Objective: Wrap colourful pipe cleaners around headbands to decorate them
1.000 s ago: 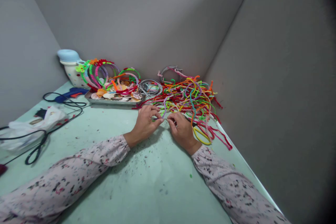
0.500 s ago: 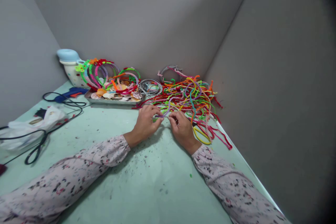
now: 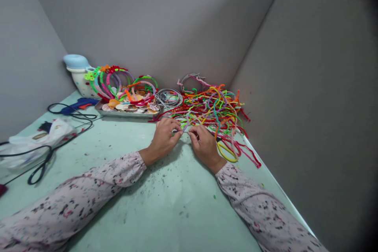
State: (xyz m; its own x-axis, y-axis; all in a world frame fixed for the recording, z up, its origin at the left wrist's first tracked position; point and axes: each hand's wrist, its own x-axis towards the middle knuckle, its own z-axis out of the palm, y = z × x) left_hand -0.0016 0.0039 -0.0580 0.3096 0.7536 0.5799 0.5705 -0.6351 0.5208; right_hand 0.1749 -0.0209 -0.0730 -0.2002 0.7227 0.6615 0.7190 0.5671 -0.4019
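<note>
In front of the pile, my left hand [image 3: 165, 138] pinches a purple pipe cleaner [image 3: 187, 121] between thumb and fingers. Its free length rises from my fingertips toward the pile behind. A thin grey band [image 3: 185, 132] spans the small gap between both hands, and the thumb and forefinger of my right hand [image 3: 204, 145] are closed on it. My fingers hide most of the band. Right behind the hands spreads a tangled heap of multicoloured pipe cleaners [image 3: 203, 104]. Yellow-handled scissors [image 3: 226, 152] lie beside my right hand.
A metal tray [image 3: 126, 114] of shells carries several colourful wrapped headbands [image 3: 110, 82]. Grey bare hoops [image 3: 169, 98] rest beside it. At left are a lidded container [image 3: 79, 75], a blue glue gun [image 3: 78, 105], black cable [image 3: 50, 153] and a plastic bag [image 3: 38, 145]. Walls enclose the table.
The purple pipe cleaner's free end now stands more upright and closer to my left fingertips. My right fingertips have shifted slightly; both arms stay in place.
</note>
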